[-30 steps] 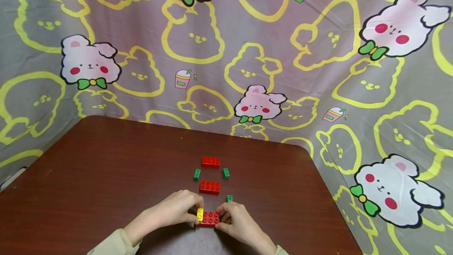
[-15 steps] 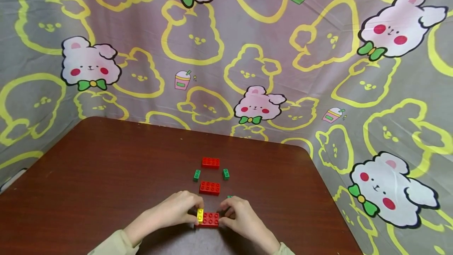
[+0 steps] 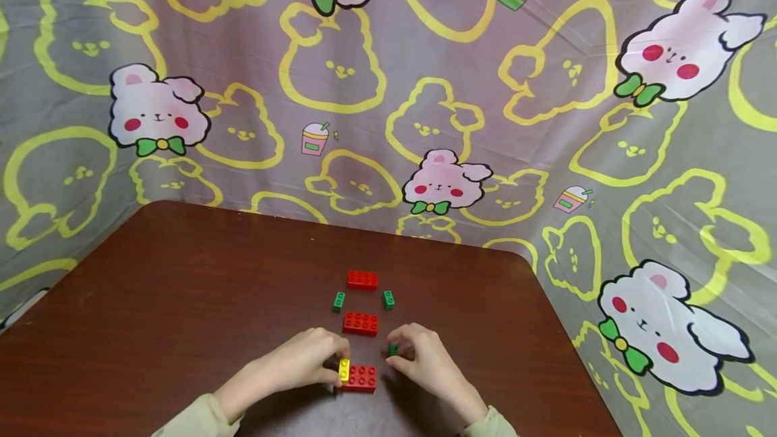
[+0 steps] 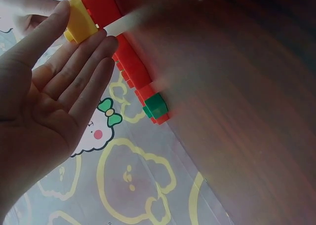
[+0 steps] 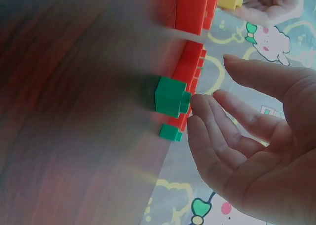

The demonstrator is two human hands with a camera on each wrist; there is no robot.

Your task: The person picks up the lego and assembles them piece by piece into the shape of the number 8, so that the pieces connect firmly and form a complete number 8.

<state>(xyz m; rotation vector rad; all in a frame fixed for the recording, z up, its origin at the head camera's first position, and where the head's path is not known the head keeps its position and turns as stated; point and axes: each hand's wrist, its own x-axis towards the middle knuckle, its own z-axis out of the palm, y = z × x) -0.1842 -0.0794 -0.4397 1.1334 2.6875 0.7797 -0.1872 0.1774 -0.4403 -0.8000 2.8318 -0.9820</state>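
Note:
My left hand [image 3: 303, 359] pinches a small yellow toy brick [image 3: 344, 370] between thumb and fingers. That brick sits across the left end of the nearest red brick [image 3: 364, 379], whose remaining studs show. In the left wrist view, the thumb and fingertips touch opposite ends of the yellow brick [image 4: 80, 21]. My right hand [image 3: 429, 368] is at a small green brick [image 3: 393, 349], partly hidden by its fingers. From the right wrist, the fingers look spread and slightly bent, with the green brick [image 5: 169, 97] standing on the table just beyond the fingertips.
A second red brick [image 3: 361, 324] lies beyond my hands, with another red brick [image 3: 362, 280] farther back. Two green bricks, one left [image 3: 338, 301] and one right [image 3: 389, 300], lie between them. A patterned cloth [image 3: 255, 127] hangs behind the brown table [image 3: 182, 288].
My right hand has left the right end of the nearest red brick and moved right and away from me to the green brick. The left hand stays on the yellow brick.

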